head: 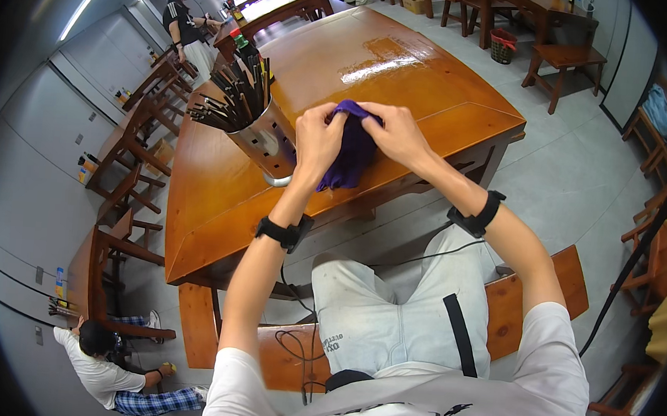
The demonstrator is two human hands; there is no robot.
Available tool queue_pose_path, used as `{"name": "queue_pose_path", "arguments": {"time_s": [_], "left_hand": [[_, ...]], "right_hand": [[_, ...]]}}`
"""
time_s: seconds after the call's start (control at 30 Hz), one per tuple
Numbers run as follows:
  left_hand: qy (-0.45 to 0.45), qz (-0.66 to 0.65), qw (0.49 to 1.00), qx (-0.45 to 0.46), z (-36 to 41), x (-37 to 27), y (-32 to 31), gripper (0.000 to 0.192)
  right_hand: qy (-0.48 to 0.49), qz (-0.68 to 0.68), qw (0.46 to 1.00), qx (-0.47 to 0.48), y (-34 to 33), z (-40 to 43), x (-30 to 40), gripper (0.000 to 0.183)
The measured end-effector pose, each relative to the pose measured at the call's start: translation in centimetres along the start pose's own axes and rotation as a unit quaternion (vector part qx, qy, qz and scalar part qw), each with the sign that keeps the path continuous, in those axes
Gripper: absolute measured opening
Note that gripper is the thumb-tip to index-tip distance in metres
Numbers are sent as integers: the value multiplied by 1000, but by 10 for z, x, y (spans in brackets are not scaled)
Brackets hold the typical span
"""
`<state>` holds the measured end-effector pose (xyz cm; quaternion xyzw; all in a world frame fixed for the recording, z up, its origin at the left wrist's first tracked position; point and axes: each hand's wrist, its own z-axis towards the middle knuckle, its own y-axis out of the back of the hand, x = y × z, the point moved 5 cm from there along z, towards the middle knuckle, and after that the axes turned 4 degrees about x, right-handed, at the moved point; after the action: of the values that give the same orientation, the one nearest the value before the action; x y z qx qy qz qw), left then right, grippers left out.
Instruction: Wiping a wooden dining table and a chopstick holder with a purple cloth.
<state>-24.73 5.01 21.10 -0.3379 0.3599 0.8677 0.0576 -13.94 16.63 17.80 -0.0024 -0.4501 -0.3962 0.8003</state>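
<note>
Both of my hands pinch the upper edge of a purple cloth (352, 151), which hangs in folds over the near part of a brown wooden table (320, 62). My left hand (319, 140) grips its left corner side, and my right hand (394, 131) holds it at the upper right. Close beside my left hand stands a perforated metal holder (268, 145), slightly tilted in this view, full of dark chopsticks (240, 94). Behind the chopsticks a bottle with a red and green top (239, 39) partly shows. A wet, shiny patch (384, 66) lies on the tabletop.
I sit on a wooden bench (283, 349), with a thin black cable (300, 345) trailing over it. Wooden tables and stools line the left side. One person (102, 366) crouches at lower left; another person (189, 30) stands at upper left. A wastebasket (502, 46) stands beyond the table.
</note>
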Motion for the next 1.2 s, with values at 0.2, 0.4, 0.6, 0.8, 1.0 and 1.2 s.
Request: {"name": "queue_pose_path", "arguments": {"time_s": [0.2,0.4,0.6,0.8,1.0,1.2], "left_hand": [[-40,61,997,34,57,-13,-1,33],[-28,21,999,0,85,-7,1,30],[8,27,1000,-12,97,26,3,28],[-181,52,955,-231,88,-31,47,39],[-83,84,993,-19,93,21,6,30],[54,52,991,-115,114,45,11,41]], "right_hand": [[81,-217,971,-61,46,79,-28,24],[122,-260,942,-173,96,138,14,21],[198,-259,917,-228,139,144,39,25],[156,-220,938,-217,148,114,26,24],[-36,-271,962,10,144,118,-49,32],[-64,-302,951,16,137,142,-44,29]]}}
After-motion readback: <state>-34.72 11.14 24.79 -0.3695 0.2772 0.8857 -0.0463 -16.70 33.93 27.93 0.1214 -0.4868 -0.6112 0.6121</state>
